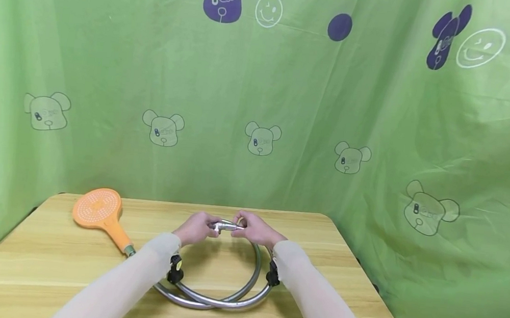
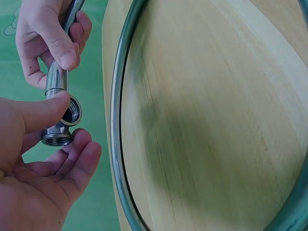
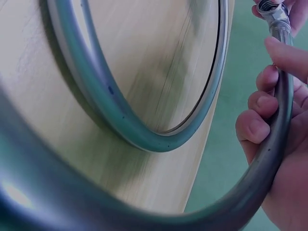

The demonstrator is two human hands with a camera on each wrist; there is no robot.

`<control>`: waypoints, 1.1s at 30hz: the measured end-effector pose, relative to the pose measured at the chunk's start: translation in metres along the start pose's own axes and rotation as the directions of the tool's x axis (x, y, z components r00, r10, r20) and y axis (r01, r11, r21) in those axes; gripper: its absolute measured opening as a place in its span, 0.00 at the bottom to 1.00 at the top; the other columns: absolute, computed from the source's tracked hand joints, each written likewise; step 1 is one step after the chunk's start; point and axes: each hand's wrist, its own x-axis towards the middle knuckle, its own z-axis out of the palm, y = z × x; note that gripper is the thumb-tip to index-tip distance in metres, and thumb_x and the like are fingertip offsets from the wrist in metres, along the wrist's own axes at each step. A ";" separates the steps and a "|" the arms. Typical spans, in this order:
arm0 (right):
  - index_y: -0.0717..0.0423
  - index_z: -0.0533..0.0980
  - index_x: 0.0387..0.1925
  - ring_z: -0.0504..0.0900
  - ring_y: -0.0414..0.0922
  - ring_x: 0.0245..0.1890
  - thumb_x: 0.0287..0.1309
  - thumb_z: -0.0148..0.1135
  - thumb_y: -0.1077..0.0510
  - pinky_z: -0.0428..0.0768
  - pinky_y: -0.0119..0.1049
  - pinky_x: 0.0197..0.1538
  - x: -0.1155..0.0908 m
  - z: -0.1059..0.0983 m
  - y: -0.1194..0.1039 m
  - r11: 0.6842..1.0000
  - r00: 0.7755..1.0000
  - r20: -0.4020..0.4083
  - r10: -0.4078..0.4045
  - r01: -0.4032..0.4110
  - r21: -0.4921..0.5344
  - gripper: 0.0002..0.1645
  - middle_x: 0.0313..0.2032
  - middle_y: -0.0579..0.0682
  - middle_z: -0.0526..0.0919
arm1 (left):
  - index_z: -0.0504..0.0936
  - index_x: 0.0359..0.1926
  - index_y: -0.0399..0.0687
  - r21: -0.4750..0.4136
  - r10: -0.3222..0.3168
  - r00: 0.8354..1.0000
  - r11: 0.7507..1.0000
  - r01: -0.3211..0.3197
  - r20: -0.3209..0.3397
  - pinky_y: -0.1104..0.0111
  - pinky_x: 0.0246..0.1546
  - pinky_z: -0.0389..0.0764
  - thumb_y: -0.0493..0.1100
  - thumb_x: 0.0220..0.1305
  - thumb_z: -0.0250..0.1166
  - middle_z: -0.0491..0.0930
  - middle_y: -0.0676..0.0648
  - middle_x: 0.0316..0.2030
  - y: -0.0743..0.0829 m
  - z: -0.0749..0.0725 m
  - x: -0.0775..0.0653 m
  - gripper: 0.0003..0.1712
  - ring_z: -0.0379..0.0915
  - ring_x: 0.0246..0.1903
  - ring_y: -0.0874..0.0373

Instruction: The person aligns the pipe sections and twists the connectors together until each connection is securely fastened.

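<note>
My left hand [image 1: 196,228] pinches a chrome tee fitting [image 2: 73,111] with threaded openings; thumb on one side, fingertips on the other. From the right, my right hand [image 1: 257,230] grips the end of a metal shower hose [image 3: 281,103], fingers curled round it. The smooth metal sleeve [image 2: 56,79] at the hose's end meets the fitting; a little thread shows at the joint, and how tightly they join I cannot tell. Both hands are raised near the table's far edge. The hose loops below them and runs left to an orange shower head [image 1: 97,209].
The shower head lies face up at the back left of the wooden table [image 1: 334,289]. Hose coils cross on the tabletop between my forearms. A green patterned curtain [image 1: 263,78] hangs behind the table and along its sides.
</note>
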 end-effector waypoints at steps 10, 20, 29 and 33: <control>0.49 0.82 0.38 0.67 0.40 0.24 0.71 0.58 0.49 0.68 0.32 0.26 0.002 -0.002 0.000 0.997 0.999 0.043 -0.030 0.033 -0.071 0.11 0.25 0.45 0.74 | 0.82 0.59 0.41 -0.015 0.002 1.000 1.000 -0.002 0.011 0.67 0.37 0.77 0.34 0.60 0.70 0.86 0.50 0.36 0.000 -0.005 -0.002 0.24 0.74 0.31 0.58; 0.56 0.79 0.47 0.68 0.41 0.24 0.68 0.62 0.47 0.68 0.33 0.27 0.000 0.001 -0.004 0.997 0.998 0.047 0.036 -0.033 -0.065 0.16 0.25 0.44 0.74 | 0.81 0.60 0.40 -0.030 -0.007 1.000 1.000 0.007 0.005 0.67 0.34 0.76 0.33 0.60 0.70 0.85 0.49 0.34 -0.001 -0.002 -0.001 0.25 0.72 0.29 0.57; 0.54 0.76 0.39 0.77 0.44 0.37 0.61 0.69 0.59 0.77 0.37 0.43 -0.001 0.004 -0.005 0.998 0.999 -0.019 -0.047 0.046 -0.049 0.09 0.36 0.49 0.80 | 0.80 0.61 0.39 -0.010 -0.011 1.000 1.000 0.011 0.006 0.67 0.35 0.77 0.34 0.60 0.70 0.85 0.49 0.35 -0.001 -0.003 -0.002 0.26 0.73 0.30 0.58; 0.52 0.77 0.38 0.76 0.43 0.36 0.64 0.66 0.56 0.77 0.36 0.41 -0.001 0.003 -0.004 0.997 0.999 -0.013 -0.049 0.048 -0.064 0.05 0.35 0.48 0.80 | 0.81 0.60 0.40 -0.013 -0.012 1.000 1.000 0.012 0.005 0.67 0.36 0.77 0.34 0.60 0.69 0.85 0.50 0.34 -0.001 -0.004 -0.001 0.25 0.73 0.30 0.58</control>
